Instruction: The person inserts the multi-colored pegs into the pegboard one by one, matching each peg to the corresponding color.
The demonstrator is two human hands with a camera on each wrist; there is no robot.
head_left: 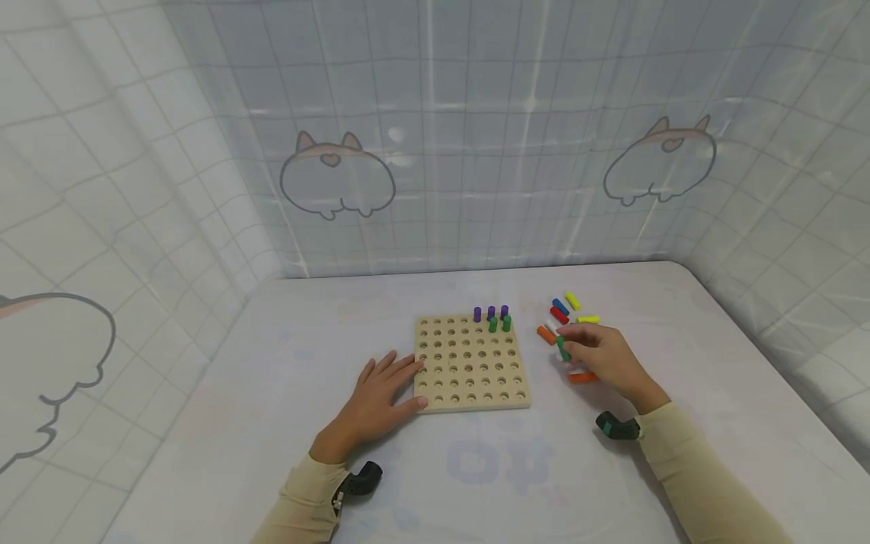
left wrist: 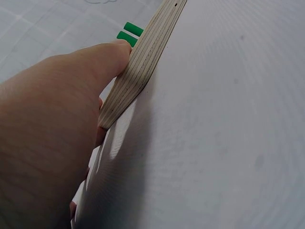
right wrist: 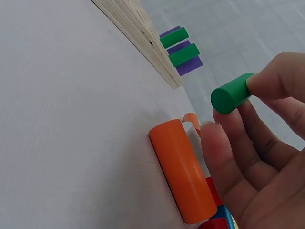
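Pegs (head_left: 492, 318) stand in the board's (head_left: 469, 385) far-right holes; loose pegs (head_left: 566, 310) lie to its right.

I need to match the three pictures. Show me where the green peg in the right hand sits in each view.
Head: green peg right of centre, pinched by the right hand.
Left wrist: not in it.
Right wrist: green peg upper right, between fingertips.
Shared landmark: wooden pegboard.
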